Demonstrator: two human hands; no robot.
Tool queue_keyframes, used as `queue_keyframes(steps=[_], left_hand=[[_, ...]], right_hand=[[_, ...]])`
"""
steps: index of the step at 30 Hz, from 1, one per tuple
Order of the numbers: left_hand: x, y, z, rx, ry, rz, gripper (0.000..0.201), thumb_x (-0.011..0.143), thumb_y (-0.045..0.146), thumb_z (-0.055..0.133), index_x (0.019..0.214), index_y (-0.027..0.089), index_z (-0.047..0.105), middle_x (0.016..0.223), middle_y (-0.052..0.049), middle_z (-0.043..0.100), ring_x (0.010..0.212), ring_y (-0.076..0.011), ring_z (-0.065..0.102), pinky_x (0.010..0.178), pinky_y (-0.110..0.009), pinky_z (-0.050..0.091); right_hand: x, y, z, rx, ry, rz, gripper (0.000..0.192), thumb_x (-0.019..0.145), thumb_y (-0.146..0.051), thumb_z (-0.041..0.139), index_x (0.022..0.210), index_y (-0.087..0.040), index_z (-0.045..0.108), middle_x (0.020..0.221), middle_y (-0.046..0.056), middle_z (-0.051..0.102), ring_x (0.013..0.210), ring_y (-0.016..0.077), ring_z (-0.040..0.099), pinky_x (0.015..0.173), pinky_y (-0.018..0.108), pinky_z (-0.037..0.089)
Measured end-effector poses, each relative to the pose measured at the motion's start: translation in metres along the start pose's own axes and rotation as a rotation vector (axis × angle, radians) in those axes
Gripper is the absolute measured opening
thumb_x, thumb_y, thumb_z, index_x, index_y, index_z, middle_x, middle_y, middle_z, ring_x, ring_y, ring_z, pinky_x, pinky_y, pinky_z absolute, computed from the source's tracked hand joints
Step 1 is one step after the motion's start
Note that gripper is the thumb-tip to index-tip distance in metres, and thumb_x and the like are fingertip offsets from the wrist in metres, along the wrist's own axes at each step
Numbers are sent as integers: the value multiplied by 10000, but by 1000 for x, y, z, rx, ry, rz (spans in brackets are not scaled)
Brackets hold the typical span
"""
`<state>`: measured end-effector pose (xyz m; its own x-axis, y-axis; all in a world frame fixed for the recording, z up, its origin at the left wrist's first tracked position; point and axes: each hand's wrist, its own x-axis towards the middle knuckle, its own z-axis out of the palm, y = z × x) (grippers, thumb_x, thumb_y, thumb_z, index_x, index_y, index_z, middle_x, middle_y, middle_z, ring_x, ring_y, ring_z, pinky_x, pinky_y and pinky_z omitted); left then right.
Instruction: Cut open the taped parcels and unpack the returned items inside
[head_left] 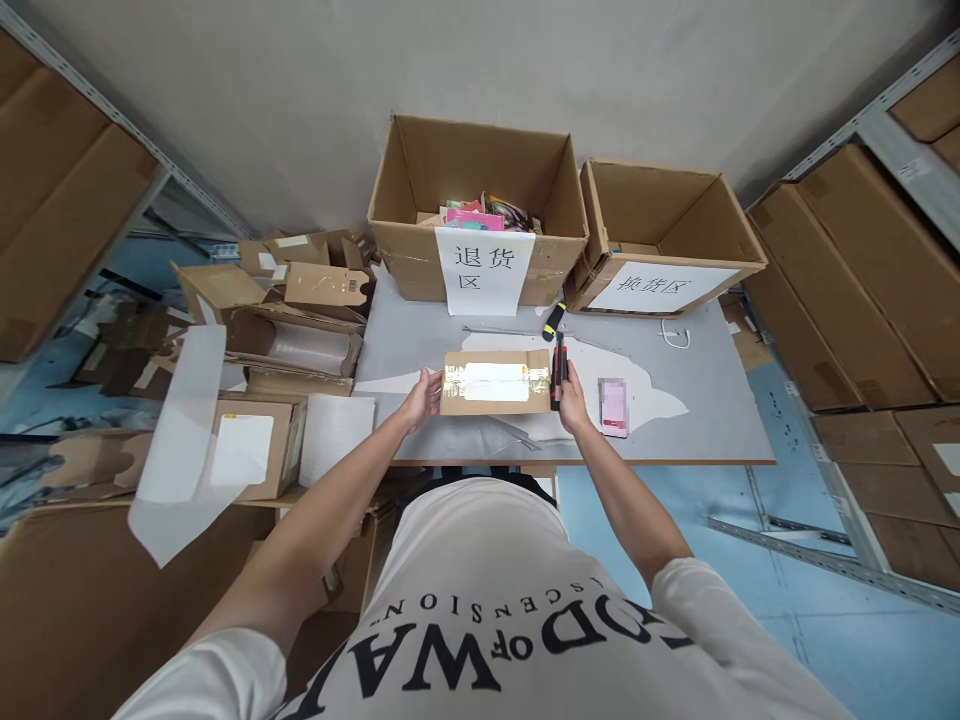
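Two bare hands are flanking one small carton (496,386), and we are holding it low over the near part of the table (731,405), squarely before our body. Our left hand (422,400) is gripping the carton's left end, thumb up along the edge, probably to steady it while the label side is facing us. Our right hand (574,402) is wrapping around a red-and-black utility knife (557,378), which is standing lengthwise against the carton's right end; we cannot tell whether the blade is showing, or whether those fingers are also bearing on the cardboard. Shiny tape is catching the light on either side of the white label.

Just right of that hand a phone (613,407) is lying face up, apparently so we are able to glance at its screen. White sheeting (652,400) is spreading beneath, and beyond the carton a yellow-and-black tool (554,321) is resting within easy reach.

Farther off, two big open boxes are standing side by side, mouths up, likely for easy dropping-in: the left box (409,268) is holding colourful packets (476,218), the right box (652,200) is leaning close. Signs are hanging on both fronts, facing us, presumably for reading from here.
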<state>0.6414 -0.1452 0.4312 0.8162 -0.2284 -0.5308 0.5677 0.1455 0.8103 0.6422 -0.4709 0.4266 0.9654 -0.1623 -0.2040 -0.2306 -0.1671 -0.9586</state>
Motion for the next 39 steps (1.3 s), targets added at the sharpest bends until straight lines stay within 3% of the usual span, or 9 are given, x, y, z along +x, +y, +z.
queue_keyframes(steps=[3,8,12,16,22,28,32,36,39], left_hand=[[-15,-5,8,-110,3,55,803,855,739,161,1454,222,300,1501,-131,357,1302,-273,450,947,-458,471],[-44,-21,29,-306,13,73,783,851,746,125,1408,234,324,1492,-123,368,1295,-252,456,931,-455,476],[-65,-38,43,-463,11,30,786,814,788,182,1330,235,395,1459,-133,403,1297,-271,446,923,-476,472],[-78,-55,59,-604,20,-27,749,791,805,239,1214,231,467,1443,-134,412,1323,-286,410,915,-479,471],[-83,-67,74,-696,62,-87,722,787,802,272,1143,220,511,1412,-151,445,1363,-292,360,939,-495,447],[-77,-58,62,-649,37,-122,772,800,799,209,1194,206,507,1447,-162,407,1369,-288,353,979,-517,417],[-71,-54,48,-546,30,-215,799,801,798,210,1211,183,513,1448,-180,407,1389,-299,317,993,-540,402],[-57,-46,26,-341,112,-330,864,769,819,262,1340,190,422,1489,-206,339,1426,-336,212,1027,-595,337],[-38,-30,8,-120,150,-296,910,769,820,224,1425,202,346,1547,-181,218,1443,-321,136,1090,-563,261]], right_hand=[[27,-15,-1,30,50,-32,625,807,-323,361,1425,-232,384,1321,28,561,1299,177,427,1103,367,319],[85,-50,-2,-21,-118,-5,587,754,-285,443,1334,-212,505,1326,37,571,1263,216,471,1088,407,354],[120,-69,6,-100,-317,-33,544,753,-252,471,1289,-214,551,1334,13,573,1286,223,449,1129,446,289],[141,-74,24,-153,-446,-55,510,746,-222,486,1244,-192,595,1331,4,580,1297,236,437,1155,453,226],[159,-70,49,-232,-483,-53,461,749,-207,486,1182,-204,645,1318,-6,592,1301,233,441,1159,431,221],[163,-64,53,-274,-476,-27,476,782,-228,478,1228,-140,619,1322,48,586,1282,247,464,1149,442,235],[164,-58,50,-254,-441,-47,482,800,-268,525,1255,-127,598,1191,76,666,1152,255,571,1103,462,325],[158,-60,37,-222,-392,-2,579,836,-294,481,1404,-188,443,969,57,704,775,189,677,840,423,545],[136,-63,16,-168,-284,-80,620,850,-334,449,1454,-234,351,951,35,672,662,139,657,686,314,570]])
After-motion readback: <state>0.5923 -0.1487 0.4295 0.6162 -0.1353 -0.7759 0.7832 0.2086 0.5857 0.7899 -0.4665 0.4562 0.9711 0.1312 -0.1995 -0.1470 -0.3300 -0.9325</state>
